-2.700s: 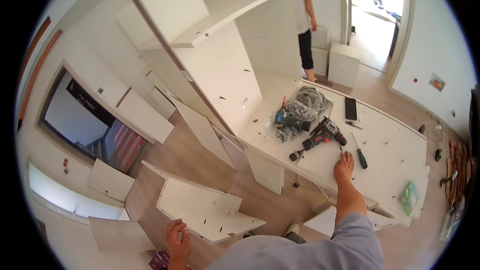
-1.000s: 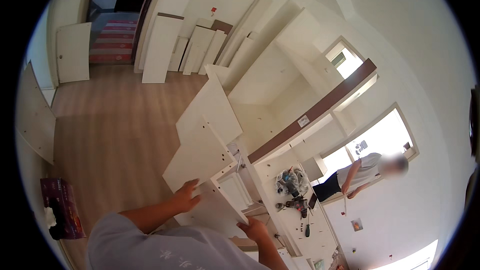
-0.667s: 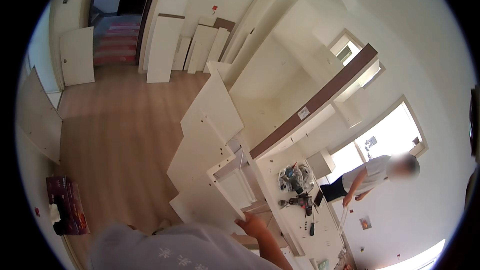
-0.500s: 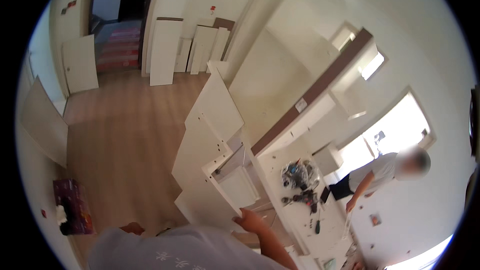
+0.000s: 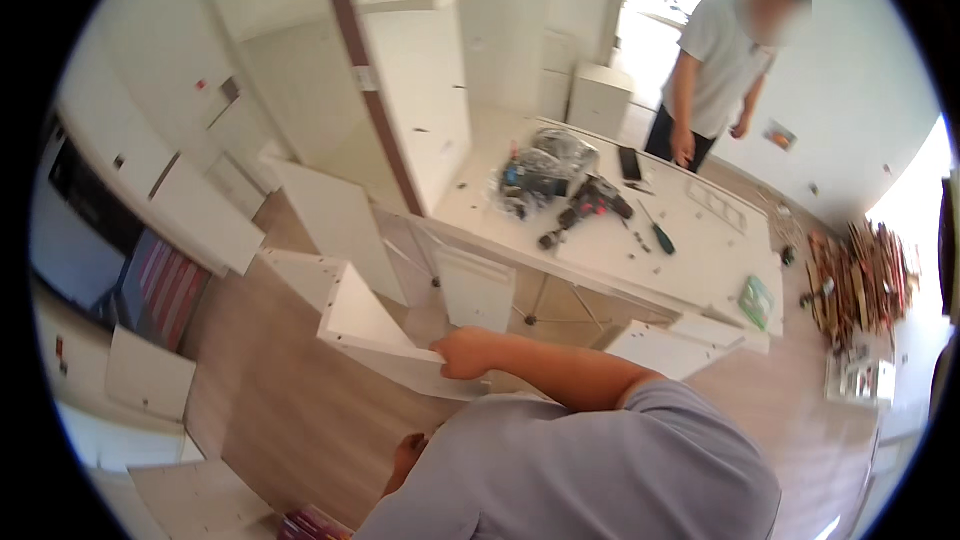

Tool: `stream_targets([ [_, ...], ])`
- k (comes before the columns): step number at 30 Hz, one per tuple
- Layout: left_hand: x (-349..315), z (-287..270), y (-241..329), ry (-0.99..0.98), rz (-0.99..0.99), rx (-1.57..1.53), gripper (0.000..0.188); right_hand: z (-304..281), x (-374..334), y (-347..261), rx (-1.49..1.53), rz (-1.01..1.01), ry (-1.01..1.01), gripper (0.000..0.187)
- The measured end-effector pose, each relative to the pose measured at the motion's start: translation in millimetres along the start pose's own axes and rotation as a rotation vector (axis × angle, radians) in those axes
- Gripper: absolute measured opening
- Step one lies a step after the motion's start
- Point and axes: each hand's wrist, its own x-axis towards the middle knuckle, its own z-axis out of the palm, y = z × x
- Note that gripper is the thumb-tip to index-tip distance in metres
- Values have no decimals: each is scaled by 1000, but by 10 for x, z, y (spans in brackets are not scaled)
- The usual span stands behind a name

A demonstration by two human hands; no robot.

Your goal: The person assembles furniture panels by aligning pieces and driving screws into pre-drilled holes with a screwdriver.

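Observation:
My right hand is closed over the edge of a white board, its forearm reaching in from the right. Small dark holes dot the board's edge, and another white panel stands up at an angle beside it. Lower down, my left hand shows only in part beside my grey shirt, near the floor in the picture. Its fingers are too hidden to tell whether it holds anything.
A long white worktop carries a power drill, a screwdriver, a plastic bag of parts and a phone. Behind it stands a person. Wood strips are piled at the right; loose panels lean leftward.
The view has swung to the right, bringing the worktop and the other person nearer the middle. My right hand stays on a white board's edge.

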Motion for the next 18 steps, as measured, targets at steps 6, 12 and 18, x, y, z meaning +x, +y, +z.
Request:
stream_targets([
  [6,-566,462,-603,-143,-47,178,33,-49,-72,187,-33,16,-15,43],
  [12,-1395,630,-1122,-184,24,352,20,-134,-76,248,-36,2,20,43],
  [18,-874,549,-910,-36,-111,260,21,-192,372,522,-291,-80,41,58],
])
